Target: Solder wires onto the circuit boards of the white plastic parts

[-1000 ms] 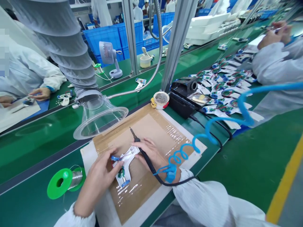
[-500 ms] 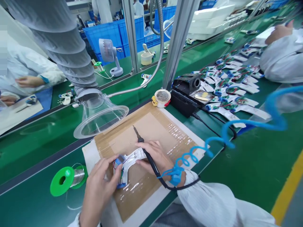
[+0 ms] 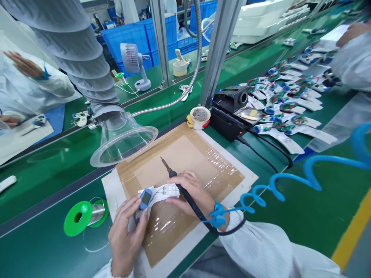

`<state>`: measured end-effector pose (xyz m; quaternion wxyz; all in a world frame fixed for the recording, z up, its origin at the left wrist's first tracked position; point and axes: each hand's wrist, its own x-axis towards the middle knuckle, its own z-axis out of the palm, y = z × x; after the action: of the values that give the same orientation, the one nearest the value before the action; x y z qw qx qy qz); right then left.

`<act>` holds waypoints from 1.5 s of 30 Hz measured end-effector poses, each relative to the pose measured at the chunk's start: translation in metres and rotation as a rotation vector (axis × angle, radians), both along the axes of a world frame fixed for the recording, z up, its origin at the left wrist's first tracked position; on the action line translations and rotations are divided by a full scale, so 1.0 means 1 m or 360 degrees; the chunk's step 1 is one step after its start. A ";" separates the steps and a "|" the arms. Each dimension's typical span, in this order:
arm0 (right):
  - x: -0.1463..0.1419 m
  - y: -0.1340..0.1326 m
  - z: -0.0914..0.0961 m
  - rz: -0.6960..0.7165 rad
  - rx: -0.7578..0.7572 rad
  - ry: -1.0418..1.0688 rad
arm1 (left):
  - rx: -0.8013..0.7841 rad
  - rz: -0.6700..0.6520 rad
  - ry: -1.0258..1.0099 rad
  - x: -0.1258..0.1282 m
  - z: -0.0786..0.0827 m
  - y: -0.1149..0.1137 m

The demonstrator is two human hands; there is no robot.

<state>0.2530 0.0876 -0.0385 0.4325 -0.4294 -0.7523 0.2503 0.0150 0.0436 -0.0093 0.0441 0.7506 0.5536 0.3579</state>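
Note:
My left hand (image 3: 127,224) is closed on a small blue-framed display module (image 3: 145,199), pinching it between thumb and fingers with its dark screen facing up. The module lies over the wide end of a white plastic housing half (image 3: 158,196), with thin wires running along it. My right hand (image 3: 195,193) grips a soldering iron (image 3: 188,200) and also steadies the narrow end of the housing with thumb and fingers. The iron's tip points away from me, above the brown taped cardboard mat (image 3: 168,243) and apart from the housing. My left fingers hide part of the housing's lower end.
A solder spool (image 3: 77,218) stands left of the mat. A clear fume hood (image 3: 124,148) hangs over its far left edge. Behind are a tip-cleaning pot (image 3: 199,117) and a black soldering station (image 3: 226,121). Many wired housings (image 3: 290,133) lie right. A blue coiled cord (image 3: 278,187) trails from my wrist.
My left hand has turned the display module so its screen shows. The housing has shifted slightly. On the left, a co-worker's hand has risen, and a white part has appeared at the left edge.

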 end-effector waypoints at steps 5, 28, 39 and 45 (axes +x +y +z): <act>0.000 -0.001 0.006 -0.0004 0.0101 0.0029 | 0.0058 -0.0047 -0.0053 0.000 -0.004 0.002; -0.034 -0.006 0.028 0.0034 -0.0098 0.0408 | 0.0339 -0.0533 0.0091 0.002 -0.005 0.008; -0.037 -0.010 0.050 0.0019 -0.0272 0.0566 | 0.0495 -0.0564 0.0270 0.004 -0.002 0.007; -0.035 -0.013 0.044 0.0066 -0.0441 0.0623 | 0.0526 -0.0589 0.0236 0.004 -0.002 0.010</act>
<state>0.2178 0.0749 0.0051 0.5019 -0.4123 -0.6212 0.4385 0.0195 0.0538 -0.0111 -0.0553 0.8604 0.3424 0.3733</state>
